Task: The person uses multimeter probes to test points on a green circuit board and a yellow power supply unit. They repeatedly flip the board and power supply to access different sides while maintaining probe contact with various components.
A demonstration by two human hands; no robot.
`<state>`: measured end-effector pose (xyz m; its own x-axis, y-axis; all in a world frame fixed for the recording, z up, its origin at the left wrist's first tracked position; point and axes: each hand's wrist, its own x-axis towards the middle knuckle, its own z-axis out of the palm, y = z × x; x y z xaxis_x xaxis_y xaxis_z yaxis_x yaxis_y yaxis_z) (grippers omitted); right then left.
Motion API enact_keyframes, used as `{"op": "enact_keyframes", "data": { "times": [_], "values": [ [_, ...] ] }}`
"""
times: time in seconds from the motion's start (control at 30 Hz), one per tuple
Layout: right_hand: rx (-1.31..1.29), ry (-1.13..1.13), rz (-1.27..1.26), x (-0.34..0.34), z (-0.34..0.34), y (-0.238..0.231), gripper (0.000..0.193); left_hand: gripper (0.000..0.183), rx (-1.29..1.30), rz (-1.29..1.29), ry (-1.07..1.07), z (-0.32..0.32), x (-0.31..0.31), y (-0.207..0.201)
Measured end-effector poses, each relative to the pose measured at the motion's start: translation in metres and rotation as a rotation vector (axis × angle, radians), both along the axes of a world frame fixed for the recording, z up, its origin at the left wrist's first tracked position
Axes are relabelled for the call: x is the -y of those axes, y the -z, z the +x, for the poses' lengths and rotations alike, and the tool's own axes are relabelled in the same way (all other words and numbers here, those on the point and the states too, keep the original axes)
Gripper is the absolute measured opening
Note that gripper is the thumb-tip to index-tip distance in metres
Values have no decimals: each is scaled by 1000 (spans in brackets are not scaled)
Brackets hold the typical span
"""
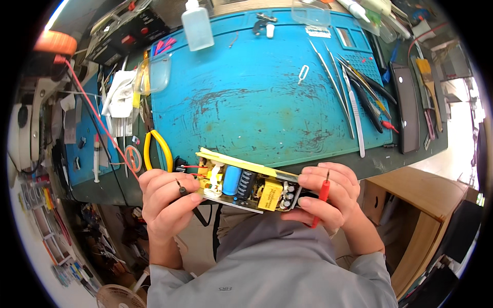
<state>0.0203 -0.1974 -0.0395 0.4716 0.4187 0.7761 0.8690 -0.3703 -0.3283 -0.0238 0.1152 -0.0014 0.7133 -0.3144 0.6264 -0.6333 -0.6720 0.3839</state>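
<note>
Just off the mat's near edge, my two hands hold up a power supply circuit board by its ends. A blue cylindrical part, a yellow transformer and black fins stand on it, with a yellow strip along its far long side. My left hand is closed on the board's left end, a black test probe sticking out between its fingers. Closed on the right end, my right hand also has a red test probe between its fingers, tip pointing away from me.
Yellow-handled pliers lie left of the blue mat. Tweezers and black-handled pliers are on its right. A squeeze bottle stands at the back. A red cable runs down the left side toward my left hand.
</note>
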Motion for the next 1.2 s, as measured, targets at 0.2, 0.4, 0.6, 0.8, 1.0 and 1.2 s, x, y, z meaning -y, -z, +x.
{"op": "enact_keyframes", "data": {
  "times": [0.2,0.4,0.6,0.8,1.0,1.2],
  "values": [
    [21,-26,-125,6,1,1,63,34,12,-9,11,-2,-3,2],
    [3,-30,-164,9,-2,3,71,35,40,-8,-12,-1,-1,6],
    [-46,-31,-194,12,-5,1,75,37,39,-14,-34,-2,0,4],
    [35,7,-113,4,-1,4,56,37,57,-19,-48,-2,1,8],
    [43,8,-121,4,0,5,58,40,48,-1,-73,-4,1,5],
    [46,17,-137,5,-1,4,61,33,60,17,-63,-4,0,6]
  ]
}}
